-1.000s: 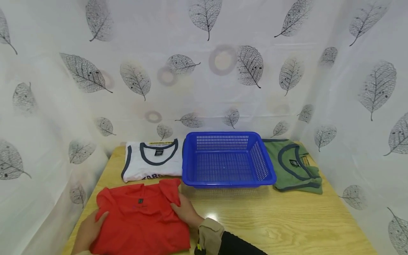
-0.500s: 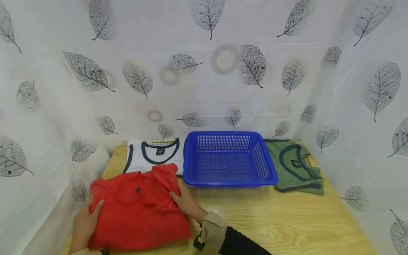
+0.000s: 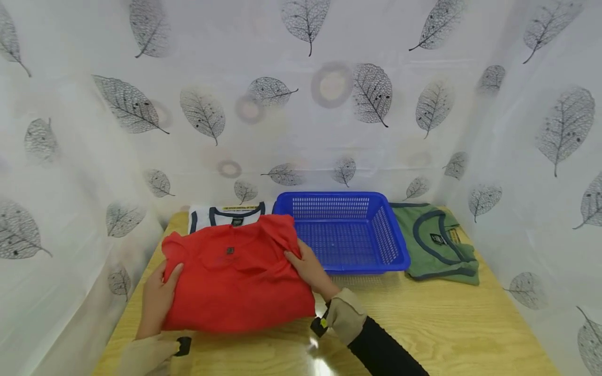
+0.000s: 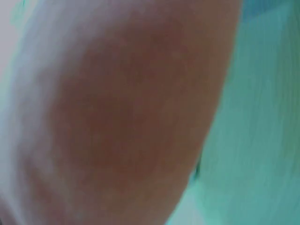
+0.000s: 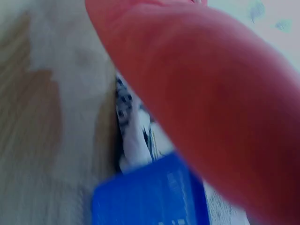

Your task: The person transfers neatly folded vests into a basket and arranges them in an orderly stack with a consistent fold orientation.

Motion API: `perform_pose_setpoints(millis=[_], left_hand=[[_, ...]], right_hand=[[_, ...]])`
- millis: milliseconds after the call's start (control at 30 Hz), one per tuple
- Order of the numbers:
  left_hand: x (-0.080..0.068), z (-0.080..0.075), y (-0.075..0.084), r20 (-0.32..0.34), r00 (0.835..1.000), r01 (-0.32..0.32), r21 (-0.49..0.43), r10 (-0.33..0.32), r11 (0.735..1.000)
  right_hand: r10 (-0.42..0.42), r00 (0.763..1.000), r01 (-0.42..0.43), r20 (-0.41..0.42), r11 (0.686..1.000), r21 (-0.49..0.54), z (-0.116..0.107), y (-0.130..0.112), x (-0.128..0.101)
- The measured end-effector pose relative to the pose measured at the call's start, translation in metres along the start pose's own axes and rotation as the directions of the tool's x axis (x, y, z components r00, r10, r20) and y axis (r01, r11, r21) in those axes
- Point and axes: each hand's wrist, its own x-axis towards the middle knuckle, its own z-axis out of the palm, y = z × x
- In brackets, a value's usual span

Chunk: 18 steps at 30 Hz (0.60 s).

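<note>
A folded red shirt [image 3: 235,287], with a small dark label at its neckline, is held up by its two sides. My left hand [image 3: 159,297] grips its left side, thumb in front and fingers hidden behind the cloth. On the opposite side, my right hand [image 3: 310,269] pinches the shirt the same way, close to the front left corner of a blue plastic basket [image 3: 357,269]. The shirt overlaps that corner and most of a folded white shirt [image 3: 200,218] with dark trim. Both wrist views are mostly filled by blurred skin; the right one also catches the basket.
A folded green shirt [image 3: 430,263] with dark trim lies right of the basket. All stand on a light wooden table [image 3: 432,324], enclosed by a white leaf-print sheet [image 3: 291,136] at the back and sides.
Both hands have lifted the red shirt from the table's front left and carried it forward and to the right. It now covers more of the white shirt and the basket's left corner.
</note>
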Motion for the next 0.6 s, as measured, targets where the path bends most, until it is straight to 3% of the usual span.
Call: perform_pose_setpoints(millis=[133, 333, 467, 600], left_hand=[[0.007, 0.020, 0.018, 0.057, 0.998, -0.030, -0.053, 0.033, 0.998], [0.019, 0.048, 0.044, 0.106, 0.988, -0.102, -0.117, 0.115, 0.988], [0.026, 0.064, 0.060, 0.166, 0.973, -0.138, -0.130, 0.159, 0.982], [0.031, 0.079, 0.078, 0.263, 0.951, -0.131, -0.131, 0.162, 0.983]], right_hand=[[0.022, 0.998, -0.025, -0.056, 0.999, -0.042, -0.025, 0.019, 0.006], [0.061, 0.991, -0.065, -0.121, 0.997, -0.036, -0.061, 0.026, 0.004], [0.075, 0.986, -0.088, -0.148, 0.993, -0.082, -0.087, 0.024, 0.000], [0.089, 0.980, -0.113, -0.177, 0.985, -0.133, -0.111, 0.022, -0.004]])
